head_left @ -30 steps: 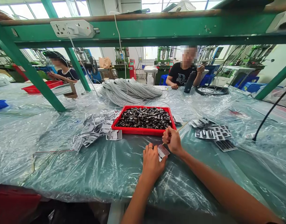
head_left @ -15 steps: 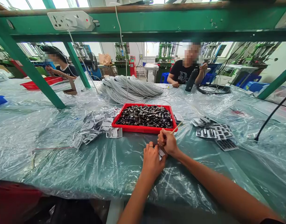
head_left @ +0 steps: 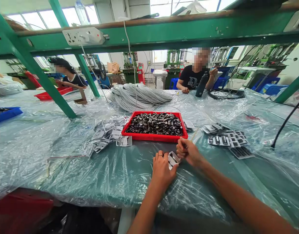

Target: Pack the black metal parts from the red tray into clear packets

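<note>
My left hand (head_left: 162, 171) rests on the plastic-covered table and pinches a small clear blister pack (head_left: 173, 159) at its right edge. My right hand (head_left: 189, 151) is closed around a thin wooden stick (head_left: 194, 133), its lower end at the pack. Just beyond both hands stands a red tray (head_left: 154, 136) full of small black parts. Empty blister packs lie in a heap (head_left: 107, 134) left of the tray, and filled packs (head_left: 224, 139) lie in a row to its right.
A big coil of grey cable (head_left: 139, 96) lies behind the tray. Two other people sit at the far side: one at the left (head_left: 68, 76), one at the back right (head_left: 195, 74) beside a black bottle (head_left: 201, 85). Green frame posts (head_left: 49, 87) stand left.
The camera view shifted slightly. My right hand moved down and right with the stick, and the small pack now shows more clearly between my hands.
</note>
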The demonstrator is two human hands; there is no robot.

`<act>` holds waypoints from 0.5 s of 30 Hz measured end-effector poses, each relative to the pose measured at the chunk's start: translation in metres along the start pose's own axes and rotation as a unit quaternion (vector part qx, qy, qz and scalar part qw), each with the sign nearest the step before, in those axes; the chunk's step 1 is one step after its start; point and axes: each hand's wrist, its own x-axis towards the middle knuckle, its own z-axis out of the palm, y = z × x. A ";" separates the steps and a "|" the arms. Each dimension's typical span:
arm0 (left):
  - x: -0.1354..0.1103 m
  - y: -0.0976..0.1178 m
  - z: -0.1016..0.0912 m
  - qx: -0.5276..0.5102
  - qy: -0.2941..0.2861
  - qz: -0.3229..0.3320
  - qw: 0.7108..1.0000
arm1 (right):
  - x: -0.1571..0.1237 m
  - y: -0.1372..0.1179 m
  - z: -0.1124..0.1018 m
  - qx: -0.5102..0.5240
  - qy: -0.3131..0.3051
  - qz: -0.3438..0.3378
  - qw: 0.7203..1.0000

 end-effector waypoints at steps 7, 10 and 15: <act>-0.018 -0.024 -0.027 -0.246 0.028 -0.076 0.966 | -0.029 -0.003 -0.046 -0.564 -0.053 -0.087 0.819; -0.014 -0.035 -0.039 -0.331 0.068 -0.103 0.936 | -0.028 0.019 -0.054 -0.724 -0.007 -0.205 0.658; 0.026 -0.039 -0.052 -0.338 0.188 -0.091 0.918 | 0.006 0.013 -0.013 -0.723 0.024 -0.374 0.581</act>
